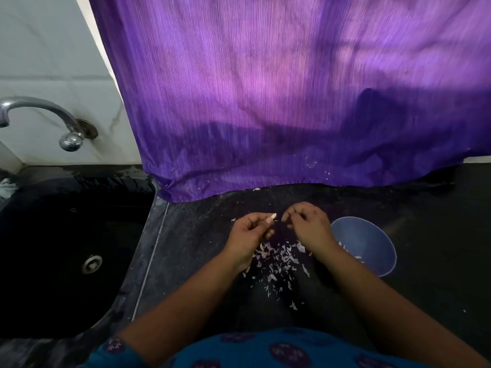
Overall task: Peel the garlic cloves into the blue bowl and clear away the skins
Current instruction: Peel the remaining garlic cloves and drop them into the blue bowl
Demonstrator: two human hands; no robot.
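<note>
Head view: left hand [249,229] pinches garlic clove [271,217]; right hand [308,224], fingers curled, just beside it.

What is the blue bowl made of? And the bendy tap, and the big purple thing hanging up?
The bowl looks like plastic: matte, evenly blue, thin rim, though I can't be sure. The tap looks like metal: silvery and shiny, with bright glints. The purple thing is a curtain, seemingly thin cloth: fine ribbed lines, soft folds, light glowing through.
</note>
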